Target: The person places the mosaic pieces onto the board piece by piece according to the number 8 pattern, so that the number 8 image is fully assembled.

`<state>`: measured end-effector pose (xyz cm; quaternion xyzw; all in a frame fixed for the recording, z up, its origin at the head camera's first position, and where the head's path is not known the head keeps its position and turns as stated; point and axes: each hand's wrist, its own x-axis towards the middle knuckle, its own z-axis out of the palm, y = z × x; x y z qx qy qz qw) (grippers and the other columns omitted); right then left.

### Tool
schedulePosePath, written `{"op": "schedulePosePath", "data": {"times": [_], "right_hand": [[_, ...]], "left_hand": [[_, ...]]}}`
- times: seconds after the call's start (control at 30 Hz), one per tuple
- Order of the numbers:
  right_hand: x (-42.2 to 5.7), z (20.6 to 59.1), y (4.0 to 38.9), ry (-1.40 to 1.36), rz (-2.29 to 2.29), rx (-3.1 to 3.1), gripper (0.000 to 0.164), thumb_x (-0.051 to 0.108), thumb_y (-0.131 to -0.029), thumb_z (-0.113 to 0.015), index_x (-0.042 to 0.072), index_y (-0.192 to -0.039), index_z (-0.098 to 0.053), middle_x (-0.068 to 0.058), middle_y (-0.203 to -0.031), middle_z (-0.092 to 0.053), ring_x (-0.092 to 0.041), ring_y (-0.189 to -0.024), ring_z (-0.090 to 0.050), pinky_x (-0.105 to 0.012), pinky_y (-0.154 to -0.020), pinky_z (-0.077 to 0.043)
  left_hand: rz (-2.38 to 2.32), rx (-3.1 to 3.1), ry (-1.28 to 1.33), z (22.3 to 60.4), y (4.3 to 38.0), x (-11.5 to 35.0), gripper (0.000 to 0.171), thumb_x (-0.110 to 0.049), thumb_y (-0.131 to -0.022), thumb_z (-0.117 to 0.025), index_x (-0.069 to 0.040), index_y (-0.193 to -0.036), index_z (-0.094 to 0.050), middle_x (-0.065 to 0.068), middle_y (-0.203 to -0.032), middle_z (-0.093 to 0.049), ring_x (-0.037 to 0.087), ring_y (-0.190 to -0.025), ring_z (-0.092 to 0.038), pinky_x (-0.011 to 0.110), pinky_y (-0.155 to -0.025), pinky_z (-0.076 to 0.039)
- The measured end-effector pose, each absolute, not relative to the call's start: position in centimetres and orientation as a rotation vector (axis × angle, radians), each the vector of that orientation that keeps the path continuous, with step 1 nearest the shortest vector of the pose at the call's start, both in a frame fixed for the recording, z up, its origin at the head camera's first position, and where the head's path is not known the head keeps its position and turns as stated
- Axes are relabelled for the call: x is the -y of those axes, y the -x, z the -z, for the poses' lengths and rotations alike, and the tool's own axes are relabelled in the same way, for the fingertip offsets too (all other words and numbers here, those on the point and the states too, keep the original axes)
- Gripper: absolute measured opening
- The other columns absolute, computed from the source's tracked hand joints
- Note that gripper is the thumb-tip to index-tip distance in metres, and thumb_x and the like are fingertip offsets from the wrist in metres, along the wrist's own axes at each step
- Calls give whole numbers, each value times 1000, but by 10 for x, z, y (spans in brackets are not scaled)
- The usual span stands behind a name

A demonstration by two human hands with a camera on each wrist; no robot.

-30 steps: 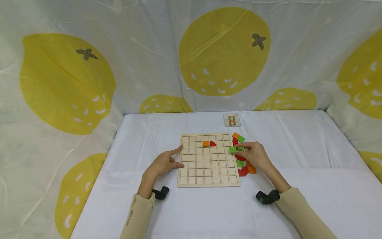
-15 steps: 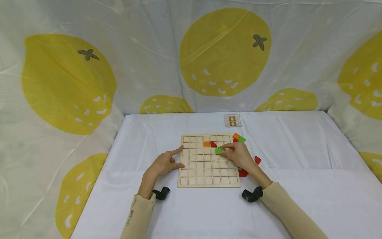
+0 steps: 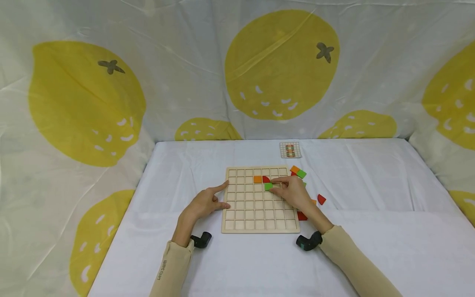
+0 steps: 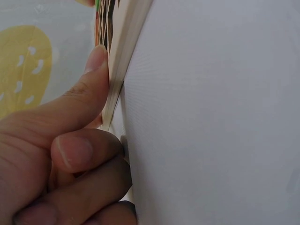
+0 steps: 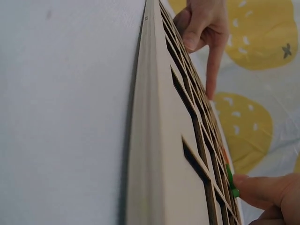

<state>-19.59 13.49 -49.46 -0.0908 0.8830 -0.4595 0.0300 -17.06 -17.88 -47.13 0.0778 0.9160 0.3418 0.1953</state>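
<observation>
A wooden grid board (image 3: 259, 231) lies flat on the white-covered table. My left hand (image 3: 200, 205) rests at its left edge, with index finger and thumb spread apart on the rim and the other fingers curled under. Over the upper part of the grid, my right hand (image 3: 293, 192) pinches a green square tile (image 3: 268, 187) between thumb and index finger. In the right wrist view the green tile (image 5: 231, 182) shows tilted at the grid. Just above it, an orange square tile (image 3: 257, 179) and a red quarter-round tile (image 3: 266, 179) sit side by side in the cells.
Loose orange, green and red tiles lie along the board's right side, partly hidden by the right hand, among them a green tile (image 3: 302, 174). A red quarter-round piece (image 3: 321, 199) lies farther right. Behind the board is a small pattern card (image 3: 290, 150).
My right hand has carried the green tile left from the board's right edge to the cell area below the red tile. The left hand stays in place.
</observation>
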Motion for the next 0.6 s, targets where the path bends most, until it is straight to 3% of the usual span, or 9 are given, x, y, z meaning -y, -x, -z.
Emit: {"op": "schedulePosePath", "data": {"times": [0.6], "right_hand": [[-132,498,197,278,1477,-2699,26,17,-86,-86,6,-110,-82,3,-55,-34,-13,-54,-33,-22,-52,-22]], "left_hand": [[-936,-2573,-218,469,171,178,88,-35,-88,-82,-30,-162,-34,-4,-58,-39,12,-56,-38,27,-57,-34]]}}
